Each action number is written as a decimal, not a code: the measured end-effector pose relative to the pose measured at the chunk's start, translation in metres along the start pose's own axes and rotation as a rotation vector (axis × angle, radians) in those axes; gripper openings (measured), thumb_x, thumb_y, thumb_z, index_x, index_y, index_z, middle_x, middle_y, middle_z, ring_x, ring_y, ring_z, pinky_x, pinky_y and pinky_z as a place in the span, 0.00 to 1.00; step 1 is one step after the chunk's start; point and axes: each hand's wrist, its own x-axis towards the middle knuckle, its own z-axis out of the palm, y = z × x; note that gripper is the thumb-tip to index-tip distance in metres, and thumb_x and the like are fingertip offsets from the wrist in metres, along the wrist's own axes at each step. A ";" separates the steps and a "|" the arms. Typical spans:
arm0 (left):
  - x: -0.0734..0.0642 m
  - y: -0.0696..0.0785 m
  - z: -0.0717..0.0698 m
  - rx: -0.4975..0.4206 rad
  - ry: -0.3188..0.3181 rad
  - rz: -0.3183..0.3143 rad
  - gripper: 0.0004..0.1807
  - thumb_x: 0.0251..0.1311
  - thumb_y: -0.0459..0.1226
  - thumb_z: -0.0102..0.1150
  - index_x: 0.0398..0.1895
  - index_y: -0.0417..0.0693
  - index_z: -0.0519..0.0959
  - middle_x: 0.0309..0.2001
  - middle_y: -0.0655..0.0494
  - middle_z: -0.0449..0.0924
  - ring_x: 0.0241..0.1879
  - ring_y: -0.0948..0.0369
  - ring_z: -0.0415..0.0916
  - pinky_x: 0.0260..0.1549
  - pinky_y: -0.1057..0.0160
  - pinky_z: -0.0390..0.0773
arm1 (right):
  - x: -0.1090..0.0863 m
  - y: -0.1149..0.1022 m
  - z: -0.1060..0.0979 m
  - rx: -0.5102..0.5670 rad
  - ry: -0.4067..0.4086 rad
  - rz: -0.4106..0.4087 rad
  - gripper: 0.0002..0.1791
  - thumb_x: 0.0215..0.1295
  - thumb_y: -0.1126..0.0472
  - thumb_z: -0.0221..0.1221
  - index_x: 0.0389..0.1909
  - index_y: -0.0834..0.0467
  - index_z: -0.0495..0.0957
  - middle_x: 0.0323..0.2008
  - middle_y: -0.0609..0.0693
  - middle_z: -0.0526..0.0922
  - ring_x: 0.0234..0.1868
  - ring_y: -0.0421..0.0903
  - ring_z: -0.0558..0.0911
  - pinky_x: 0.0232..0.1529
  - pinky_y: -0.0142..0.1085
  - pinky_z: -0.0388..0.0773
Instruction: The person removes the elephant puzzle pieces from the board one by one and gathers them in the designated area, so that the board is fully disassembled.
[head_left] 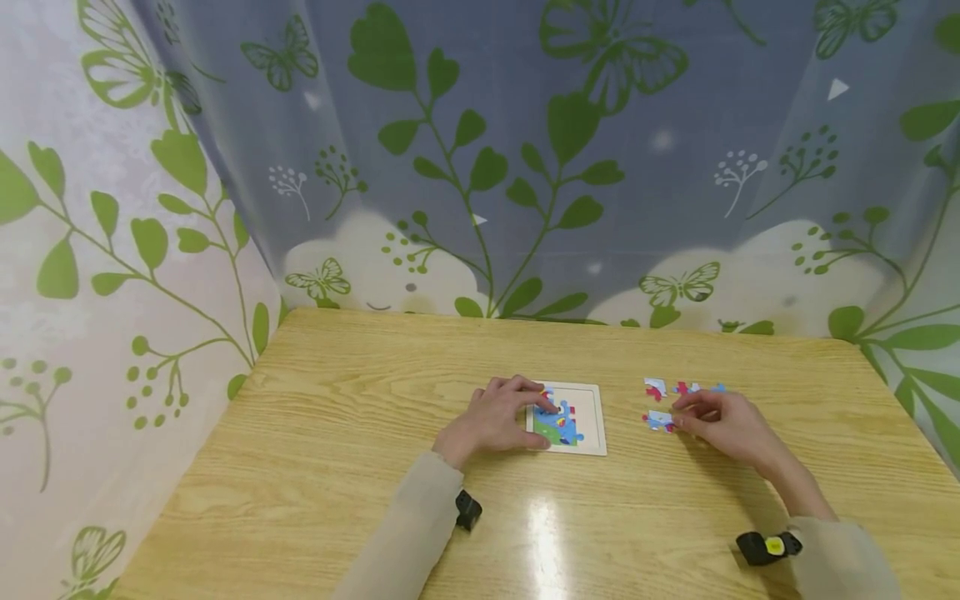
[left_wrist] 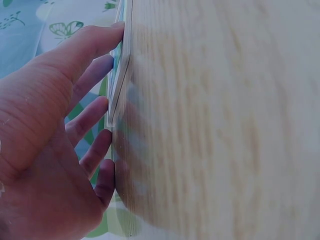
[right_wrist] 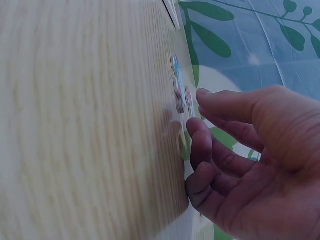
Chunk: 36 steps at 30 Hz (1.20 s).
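A white-framed puzzle board [head_left: 592,417] lies on the table, partly filled with joined blue and green jigsaw pieces [head_left: 558,425]. My left hand [head_left: 498,421] rests on its left side, thumb near the lower edge and fingers spread over the pieces. To the right, my right hand [head_left: 731,425] is beside a loose blue and red jigsaw piece [head_left: 658,421]. In the right wrist view, thumb and forefinger stand apart with no piece between them, and jigsaw pieces [right_wrist: 178,85] lie on the table just beyond. The right hand partly covers the loose pieces' right side.
More loose jigsaw pieces lie behind the right hand, including a white and red one [head_left: 655,388] and a red and white one [head_left: 684,388]. The wooden table [head_left: 360,392] ends at a leaf-patterned curtain [head_left: 480,167] at the back.
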 end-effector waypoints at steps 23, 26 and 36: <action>0.000 -0.001 0.000 -0.039 0.011 -0.008 0.28 0.58 0.55 0.71 0.62 0.66 0.78 0.75 0.63 0.66 0.74 0.47 0.58 0.65 0.41 0.61 | 0.012 -0.028 0.027 0.066 0.054 -0.162 0.09 0.68 0.62 0.66 0.45 0.61 0.85 0.33 0.52 0.86 0.26 0.39 0.82 0.30 0.33 0.76; 0.000 -0.001 0.001 -0.049 0.012 -0.009 0.28 0.58 0.54 0.71 0.62 0.65 0.78 0.75 0.63 0.65 0.74 0.47 0.58 0.65 0.41 0.61 | 0.015 -0.034 0.031 0.059 0.040 -0.183 0.08 0.68 0.62 0.65 0.45 0.60 0.85 0.32 0.50 0.86 0.25 0.40 0.82 0.37 0.39 0.77; 0.000 -0.001 0.003 -0.060 0.024 -0.014 0.27 0.60 0.53 0.69 0.63 0.66 0.78 0.77 0.61 0.63 0.75 0.47 0.57 0.65 0.42 0.61 | 0.027 -0.053 0.049 0.120 -0.034 -0.187 0.09 0.69 0.61 0.64 0.46 0.59 0.85 0.35 0.51 0.85 0.32 0.43 0.81 0.28 0.32 0.76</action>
